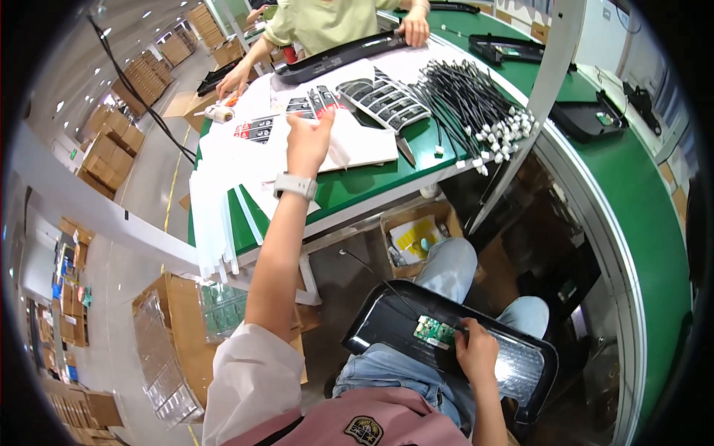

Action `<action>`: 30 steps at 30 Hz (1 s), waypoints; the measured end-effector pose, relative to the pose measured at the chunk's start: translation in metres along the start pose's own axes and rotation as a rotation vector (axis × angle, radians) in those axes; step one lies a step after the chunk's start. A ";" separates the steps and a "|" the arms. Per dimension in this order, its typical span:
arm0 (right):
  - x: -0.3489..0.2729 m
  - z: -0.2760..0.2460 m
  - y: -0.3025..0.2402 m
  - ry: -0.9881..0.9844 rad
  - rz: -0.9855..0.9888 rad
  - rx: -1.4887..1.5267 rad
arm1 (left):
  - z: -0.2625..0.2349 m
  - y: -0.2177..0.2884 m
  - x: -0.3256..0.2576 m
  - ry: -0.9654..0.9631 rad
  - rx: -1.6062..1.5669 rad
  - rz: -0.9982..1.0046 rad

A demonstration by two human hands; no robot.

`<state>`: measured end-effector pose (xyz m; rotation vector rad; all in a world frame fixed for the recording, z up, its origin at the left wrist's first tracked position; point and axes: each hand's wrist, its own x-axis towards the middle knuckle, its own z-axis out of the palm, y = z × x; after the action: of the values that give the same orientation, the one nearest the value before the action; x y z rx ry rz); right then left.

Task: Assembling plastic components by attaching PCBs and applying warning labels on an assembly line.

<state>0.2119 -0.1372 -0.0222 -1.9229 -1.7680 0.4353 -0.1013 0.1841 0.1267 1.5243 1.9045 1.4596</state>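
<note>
My left hand is stretched over the green table, thumb and forefinger apart, beside black-and-red label strips on white sheets. I see nothing held in it. Across my lap lies a long black plastic housing, its inside facing up and shiny at the right. In it is a small green circuit board, with a thin black cable running off past the housing's far edge. The curled fingers of my right hand pinch the board's right end; the fingertips are partly hidden.
A pile of black cables with white connectors covers the table's right side. Near it lie a label sheet and a pointed metal blade. Opposite, a person handles another black housing. A green conveyor curves along the right.
</note>
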 end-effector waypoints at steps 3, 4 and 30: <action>0.012 -0.007 -0.002 0.071 -0.086 0.049 | 0.017 -0.002 0.004 -0.273 -0.188 -0.019; 0.018 -0.011 -0.008 0.081 -0.090 0.049 | 0.020 -0.007 0.006 -0.270 -0.193 -0.010; 0.130 -0.157 -0.085 0.074 -0.357 1.029 | -0.066 0.103 -0.149 -1.005 -0.322 0.772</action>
<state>0.2404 -0.0266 0.1666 -0.8756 -1.3571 0.8953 -0.0346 0.0150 0.1908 2.2912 0.4975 0.8074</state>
